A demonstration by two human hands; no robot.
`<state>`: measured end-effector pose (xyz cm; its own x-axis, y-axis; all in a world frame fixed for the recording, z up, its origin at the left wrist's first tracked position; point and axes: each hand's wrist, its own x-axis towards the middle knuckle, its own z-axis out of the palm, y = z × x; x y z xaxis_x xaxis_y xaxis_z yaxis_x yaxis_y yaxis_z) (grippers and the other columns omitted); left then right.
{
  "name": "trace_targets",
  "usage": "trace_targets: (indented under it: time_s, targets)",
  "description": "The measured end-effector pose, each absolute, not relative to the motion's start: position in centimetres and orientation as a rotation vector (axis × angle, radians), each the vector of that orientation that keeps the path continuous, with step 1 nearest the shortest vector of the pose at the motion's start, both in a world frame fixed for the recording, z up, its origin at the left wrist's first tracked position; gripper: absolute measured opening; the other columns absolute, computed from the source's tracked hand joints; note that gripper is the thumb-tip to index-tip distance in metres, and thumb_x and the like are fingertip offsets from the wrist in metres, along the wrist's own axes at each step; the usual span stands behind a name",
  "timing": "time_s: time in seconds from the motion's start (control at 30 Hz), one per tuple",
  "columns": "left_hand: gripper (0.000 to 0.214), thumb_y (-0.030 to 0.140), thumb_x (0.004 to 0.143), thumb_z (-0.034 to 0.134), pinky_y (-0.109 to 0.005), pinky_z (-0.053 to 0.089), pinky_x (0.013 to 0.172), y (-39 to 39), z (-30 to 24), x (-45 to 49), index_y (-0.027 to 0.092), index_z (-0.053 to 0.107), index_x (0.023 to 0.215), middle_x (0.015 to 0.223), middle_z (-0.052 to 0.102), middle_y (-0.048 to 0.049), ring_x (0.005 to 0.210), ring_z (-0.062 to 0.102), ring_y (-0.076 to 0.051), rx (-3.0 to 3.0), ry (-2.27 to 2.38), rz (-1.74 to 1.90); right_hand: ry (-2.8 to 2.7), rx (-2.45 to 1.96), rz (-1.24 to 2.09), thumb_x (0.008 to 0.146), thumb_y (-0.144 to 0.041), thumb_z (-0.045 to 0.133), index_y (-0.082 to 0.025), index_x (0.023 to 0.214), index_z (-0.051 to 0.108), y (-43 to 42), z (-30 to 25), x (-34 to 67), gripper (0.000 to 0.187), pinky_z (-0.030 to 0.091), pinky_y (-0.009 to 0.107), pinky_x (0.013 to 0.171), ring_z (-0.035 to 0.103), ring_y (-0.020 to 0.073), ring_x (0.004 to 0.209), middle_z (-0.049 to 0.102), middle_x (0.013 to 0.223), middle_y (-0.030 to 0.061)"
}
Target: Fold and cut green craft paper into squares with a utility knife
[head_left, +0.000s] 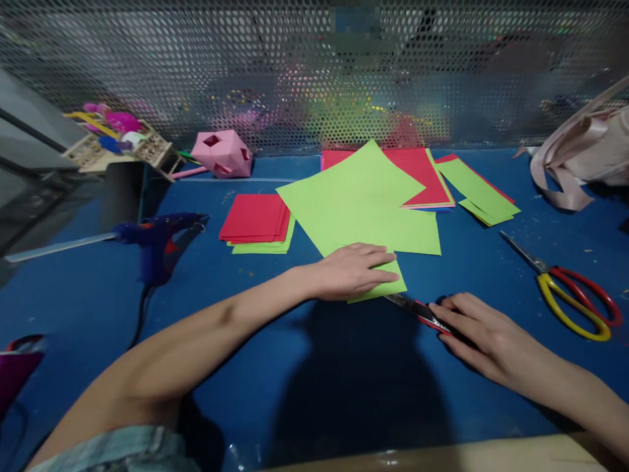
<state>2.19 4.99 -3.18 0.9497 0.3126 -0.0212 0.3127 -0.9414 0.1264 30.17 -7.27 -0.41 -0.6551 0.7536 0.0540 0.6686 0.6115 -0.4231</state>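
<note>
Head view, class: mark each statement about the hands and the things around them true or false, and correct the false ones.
1. The left hand rests on green paper. True.
2. The right hand holds the scissors. False: the right hand holds a red-and-black knife; the scissors lie apart from it, further right.
3. In the stack at the left, red squares lie on top of green squares. True.
4. The glue gun lies right of the scissors. False: the glue gun lies far to their left.
5. The pink shape has openings in it. True.

Craft wkspace: glue gun (153, 246), scissors (554, 271), col. paper (363, 196).
</note>
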Motion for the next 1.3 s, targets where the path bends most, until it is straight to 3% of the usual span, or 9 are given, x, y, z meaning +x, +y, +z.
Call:
trace_targets:
  time_s: [1.03,1.3]
  targets:
    - [0.037,0.025,0.098,0.045,-0.043,0.038,0.107,5.3,-3.8,2.3,0.027,0.055,0.134,0.148,0.046,-0.0111,0.135,0.044,-0.028,3.032,0.439,0.142,-2.633,-1.128,0.564,0.097,-0.022,0.048,-0.018,0.131,0.055,-7.0,-0.5,29.4,0.035,0.055,0.033,0.085,0.060,0.0219,0.101,0.060,0.108,0.0129]
    - [0.038,0.025,0.097,0.046,-0.042,0.038,0.106,5.3,-3.6,2.3,0.026,0.054,0.134,0.148,0.047,-0.0121,0.134,0.045,-0.028,3.050,0.424,0.146,-2.618,-1.080,0.519,0.096,-0.021,0.049,-0.017,0.132,0.054,-6.9,-0.4,28.8,0.036,0.057,0.034,0.081,0.062,0.0219,0.097,0.062,0.106,0.0132]
